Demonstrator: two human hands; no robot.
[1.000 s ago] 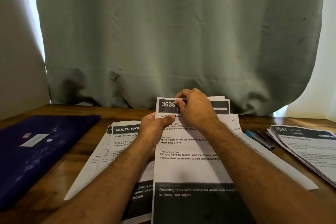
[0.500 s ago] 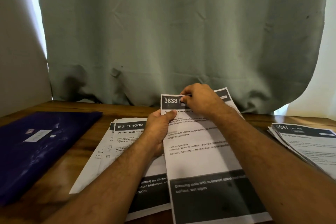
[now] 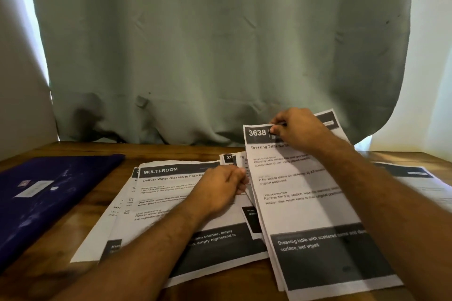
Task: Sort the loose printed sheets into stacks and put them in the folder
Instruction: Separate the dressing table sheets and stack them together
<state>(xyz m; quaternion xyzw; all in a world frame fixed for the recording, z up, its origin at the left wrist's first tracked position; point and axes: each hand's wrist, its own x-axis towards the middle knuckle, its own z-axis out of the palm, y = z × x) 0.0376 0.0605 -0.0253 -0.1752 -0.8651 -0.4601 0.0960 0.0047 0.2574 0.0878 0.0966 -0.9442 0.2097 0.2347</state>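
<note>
Right hand [image 3: 297,129] pinches the top edge of the "3638" sheet [image 3: 300,205], tilted up off the wooden table [image 3: 46,269]. Left hand [image 3: 220,188], fingers curled, grips that bundle's left edge, resting over the "MULTI-ROOM" stack [image 3: 168,193]. Purple folder [image 3: 41,193] lies closed, well left of the left hand. Another stack [image 3: 415,178] sits beyond the right forearm.

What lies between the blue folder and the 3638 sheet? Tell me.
In the head view, the MULTI-ROOM stack lies between the blue folder and the 3638 sheet, with the left hand resting on it.
</note>
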